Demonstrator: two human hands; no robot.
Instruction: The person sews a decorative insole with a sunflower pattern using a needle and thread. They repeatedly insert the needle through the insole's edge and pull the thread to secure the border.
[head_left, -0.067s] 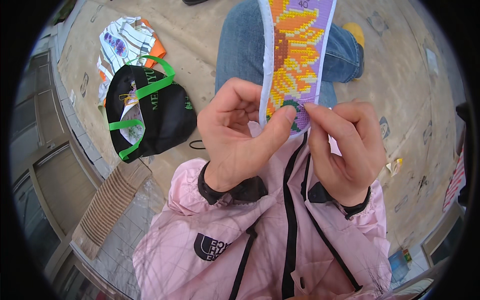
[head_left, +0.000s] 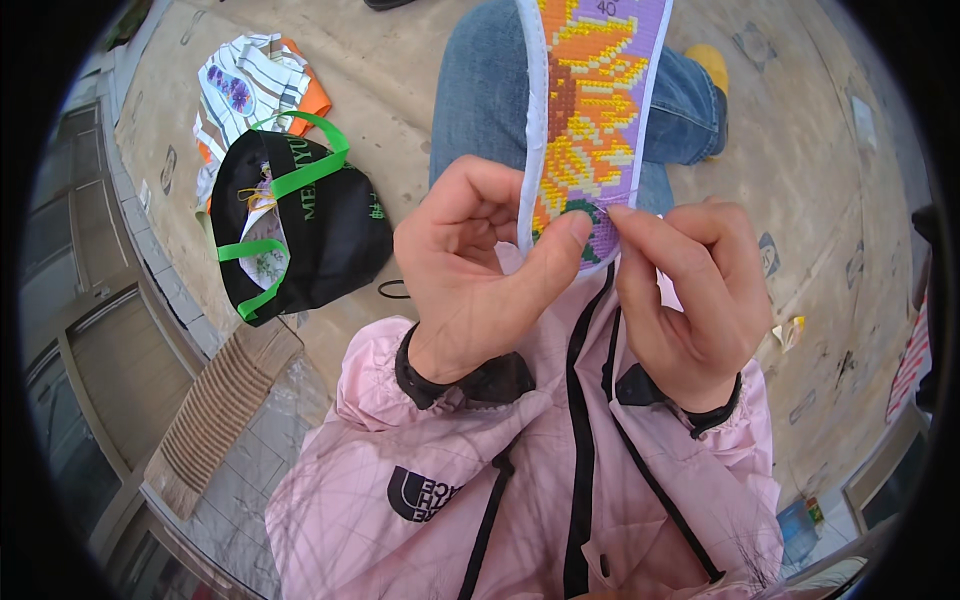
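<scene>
An embroidered insole-shaped piece (head_left: pixel 590 110) with yellow, orange, brown, green and purple stitches and a white border stands out over my bent leg. My left hand (head_left: pixel 480 280) grips its lower left, thumb resting on the green stitching and fingers curled behind. My right hand (head_left: pixel 695 290) has thumb and forefinger pinched at the lower right, by the purple stitches and a fine thread; whether a needle is between them is too small to tell.
A black tote bag (head_left: pixel 340 245) with green handles and fabric inside lies at the left, below a striped, orange-edged cloth bundle (head_left: pixel 215 120). A ribbed brown mat (head_left: pixel 210 420) lies lower left. My jeans-clad leg (head_left: pixel 480 80) crosses the upper middle.
</scene>
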